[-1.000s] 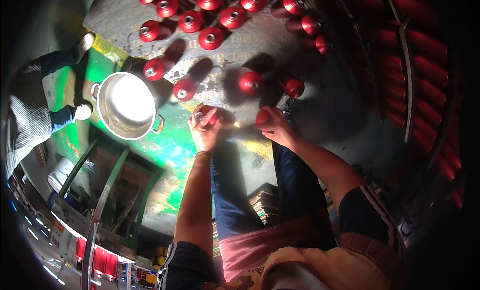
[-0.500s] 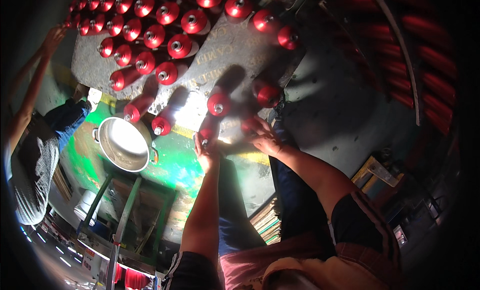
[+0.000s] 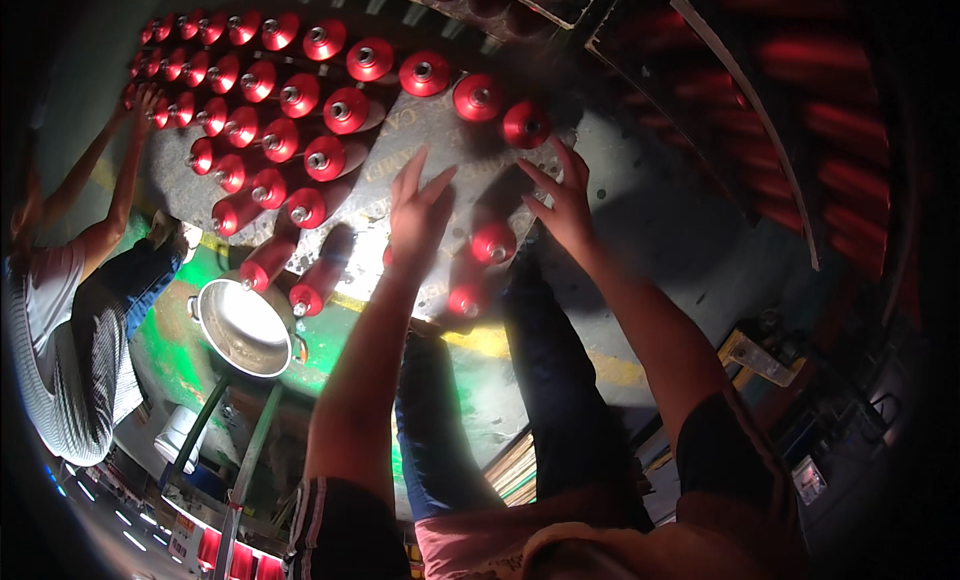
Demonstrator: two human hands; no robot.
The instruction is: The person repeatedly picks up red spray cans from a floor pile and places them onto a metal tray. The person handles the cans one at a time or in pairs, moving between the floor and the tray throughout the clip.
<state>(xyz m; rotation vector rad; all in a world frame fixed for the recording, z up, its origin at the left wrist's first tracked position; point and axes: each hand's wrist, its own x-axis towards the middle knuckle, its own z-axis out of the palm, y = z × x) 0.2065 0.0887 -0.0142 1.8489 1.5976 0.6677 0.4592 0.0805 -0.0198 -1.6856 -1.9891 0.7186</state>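
Glossy red bottles (image 3: 299, 95) stand in slanting rows on a flat grey sheet (image 3: 440, 125) printed with faded lettering. Each has a round body, smooth sloping shoulders and a narrow silvery neck; the sheen looks metallic. The sheet's surface is dull, with dark specks and a bright patch of glare.

Both hands are bare and hold nothing. The left hand (image 3: 418, 215) is seen over the sheet, palm down, fingers spread and thumb held out to the right. A partly hidden bottle shows beside its wrist. The right hand (image 3: 567, 195) also has its fingers apart, their tips just beside the end bottle (image 3: 525, 126) of the far row; whether they touch it I cannot tell. Most of the rows lie beyond and to the left of the left hand. Two more bottles, a nearer one (image 3: 464, 301) and a farther one (image 3: 493, 243), stand between the two forearms.

At the left, a co-worker's hands (image 3: 145, 102) reach in at the far end of the rows. Below them sits a round, shiny metal pot (image 3: 240, 325) with looped side handles, on a floor (image 3: 320, 358) of worn green paint crossed by a scuffed yellow stripe (image 3: 480, 339).
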